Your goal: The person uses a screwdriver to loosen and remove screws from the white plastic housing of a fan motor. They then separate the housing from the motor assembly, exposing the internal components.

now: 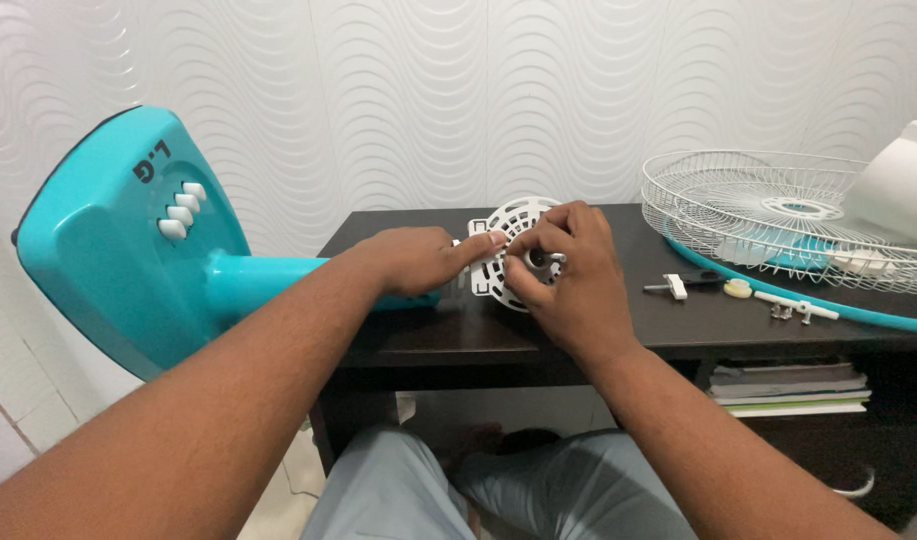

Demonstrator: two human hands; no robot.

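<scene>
A turquoise fan stand (118,250) lies on its side, its base at the left and its neck reaching over the dark table (448,335). At the end of the neck sits the white round motor housing (508,225) with slotted vents. My left hand (418,258) grips the neck just behind the housing, index finger touching the housing's face. My right hand (563,265) pinches the small metal shaft (538,262) at the housing's middle.
A white wire fan guard (768,215) with a turquoise rim lies at the table's right, a white part (898,185) over it. Small loose parts (738,290) and a dark tool (693,282) lie beside it. Books (788,385) are stacked on a shelf below. My knees are under the table.
</scene>
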